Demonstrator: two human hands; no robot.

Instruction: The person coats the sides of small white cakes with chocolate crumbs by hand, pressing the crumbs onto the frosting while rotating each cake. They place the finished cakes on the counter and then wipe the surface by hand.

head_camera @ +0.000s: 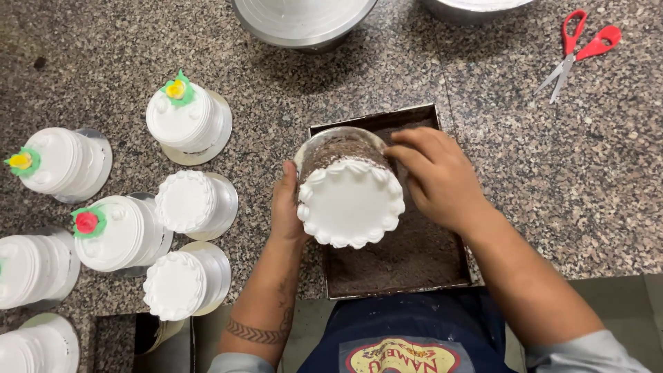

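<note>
Cake (351, 202), small and round with white piped cream on top and dark crumbs on its side, sits tilted on a silver board over the crumb tray (421, 255), which serves as the landmark. The left hand (285, 207) has its grip spread flat against the cake's left side, thumb up by the rim. The right hand (436, 176) has its fingers pressed together against the cake's right side, against the crumb coating. The tray is a shallow square metal pan full of dark brown crumbs, resting on the speckled granite table (552, 173) just in front of the person's blue apron (407, 331), which bears a round yellow-and-red badge.

Left of the tray stand several finished white cakes on silver boards. Two plain ones (185, 202) (176, 284) lie nearest it. Further left, one carries a red flower (87, 222) and one a yellow flower (21, 161); another yellow-flowered cake (181, 114) stands up and left of the tray. Beyond the tray, at the far edge, is a steel bowl (304, 21). Red-handled scissors (577, 52) lie well apart, up and right of the tray.
</note>
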